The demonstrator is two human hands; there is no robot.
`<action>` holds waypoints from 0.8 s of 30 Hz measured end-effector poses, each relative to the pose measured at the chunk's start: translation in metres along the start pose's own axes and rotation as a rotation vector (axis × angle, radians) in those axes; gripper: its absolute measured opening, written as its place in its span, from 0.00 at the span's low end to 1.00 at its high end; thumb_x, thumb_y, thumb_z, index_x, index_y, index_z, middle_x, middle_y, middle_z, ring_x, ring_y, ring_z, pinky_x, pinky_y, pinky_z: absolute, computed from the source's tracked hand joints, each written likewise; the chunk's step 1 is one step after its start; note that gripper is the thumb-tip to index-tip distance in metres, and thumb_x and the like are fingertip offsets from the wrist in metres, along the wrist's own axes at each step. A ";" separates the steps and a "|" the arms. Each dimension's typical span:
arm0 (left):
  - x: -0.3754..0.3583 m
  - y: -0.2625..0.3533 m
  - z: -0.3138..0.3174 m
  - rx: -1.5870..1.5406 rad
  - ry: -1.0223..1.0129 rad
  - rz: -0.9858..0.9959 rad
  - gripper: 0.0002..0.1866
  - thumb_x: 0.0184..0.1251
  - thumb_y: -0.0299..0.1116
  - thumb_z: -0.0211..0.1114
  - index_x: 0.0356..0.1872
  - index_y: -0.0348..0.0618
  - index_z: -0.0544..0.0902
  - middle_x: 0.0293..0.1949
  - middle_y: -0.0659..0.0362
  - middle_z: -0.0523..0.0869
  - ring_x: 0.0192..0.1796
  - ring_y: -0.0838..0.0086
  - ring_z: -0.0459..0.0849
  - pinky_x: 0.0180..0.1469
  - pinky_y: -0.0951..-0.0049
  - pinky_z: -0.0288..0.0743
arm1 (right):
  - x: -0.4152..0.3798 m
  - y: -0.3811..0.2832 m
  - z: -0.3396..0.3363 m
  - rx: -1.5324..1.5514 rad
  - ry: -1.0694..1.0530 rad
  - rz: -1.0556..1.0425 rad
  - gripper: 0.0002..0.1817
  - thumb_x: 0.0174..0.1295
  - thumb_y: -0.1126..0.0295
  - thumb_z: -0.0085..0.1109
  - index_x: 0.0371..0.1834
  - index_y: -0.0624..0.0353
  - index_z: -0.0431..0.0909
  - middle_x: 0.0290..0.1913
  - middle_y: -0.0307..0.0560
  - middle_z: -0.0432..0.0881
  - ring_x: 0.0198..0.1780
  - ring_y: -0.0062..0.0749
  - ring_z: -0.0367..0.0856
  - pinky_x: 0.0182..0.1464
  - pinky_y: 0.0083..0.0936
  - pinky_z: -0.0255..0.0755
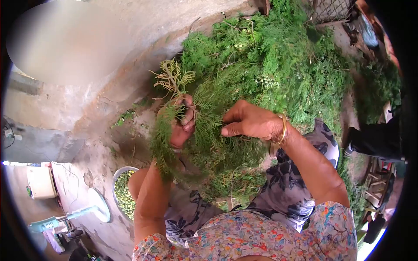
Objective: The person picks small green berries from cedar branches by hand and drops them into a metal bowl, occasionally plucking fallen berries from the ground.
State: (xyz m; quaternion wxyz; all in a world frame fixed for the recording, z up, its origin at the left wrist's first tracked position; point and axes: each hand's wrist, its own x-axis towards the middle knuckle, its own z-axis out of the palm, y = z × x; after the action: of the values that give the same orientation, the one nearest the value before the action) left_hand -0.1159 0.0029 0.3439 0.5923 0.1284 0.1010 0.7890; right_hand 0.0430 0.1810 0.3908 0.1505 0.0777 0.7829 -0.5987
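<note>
My left hand [185, 119] is closed around the stem of a leafy evergreen branch [209, 104], held up in front of my knees. Its flat, scaly sprays hang down over my left wrist, and a yellowish dry tip [172, 78] sticks out above the fist. At the right side of the same foliage, my right hand [252, 122] pinches with thumb and forefinger. What sits between those fingertips is too small to make out. Beside my left knee stands a metal basin [114, 185] holding many small green cones [125, 195].
A large heap of cut evergreen branches [283, 65] lies ahead, against the wall [143, 30]. More clippings [235, 182] are on the ground between my legs. A pale blue fan [99, 206] stands at the left. A dark trouser leg [376, 139] shows at the right.
</note>
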 end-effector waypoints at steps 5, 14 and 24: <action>0.000 -0.005 -0.003 0.596 0.441 0.141 0.12 0.67 0.33 0.53 0.48 0.39 0.74 0.28 0.56 0.77 0.27 0.69 0.76 0.30 0.71 0.73 | 0.008 0.011 0.006 0.362 0.105 0.012 0.15 0.60 0.67 0.61 0.38 0.73 0.80 0.33 0.44 0.83 0.32 0.25 0.75 0.40 0.29 0.71; 0.007 -0.043 0.033 0.446 0.488 -0.112 0.20 0.70 0.42 0.56 0.53 0.36 0.74 0.44 0.55 0.82 0.42 0.67 0.83 0.45 0.63 0.81 | -0.012 0.014 -0.007 0.950 0.423 -0.238 0.07 0.63 0.70 0.55 0.30 0.61 0.74 0.33 0.36 0.75 0.36 0.18 0.73 0.49 0.18 0.69; 0.006 -0.076 0.051 1.155 0.521 0.051 0.13 0.58 0.28 0.67 0.42 0.35 0.77 0.29 0.61 0.79 0.27 0.75 0.79 0.29 0.76 0.74 | 0.010 0.029 -0.004 1.296 0.602 -0.009 0.09 0.67 0.70 0.49 0.38 0.65 0.76 0.39 0.47 0.81 0.39 0.29 0.80 0.43 0.28 0.75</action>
State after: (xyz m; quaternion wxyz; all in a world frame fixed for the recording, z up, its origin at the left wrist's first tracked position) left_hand -0.0318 0.0300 0.3694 0.3644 0.2334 0.6482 0.6265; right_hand 0.0418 0.1926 0.3623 -0.1508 0.3102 0.2774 -0.8967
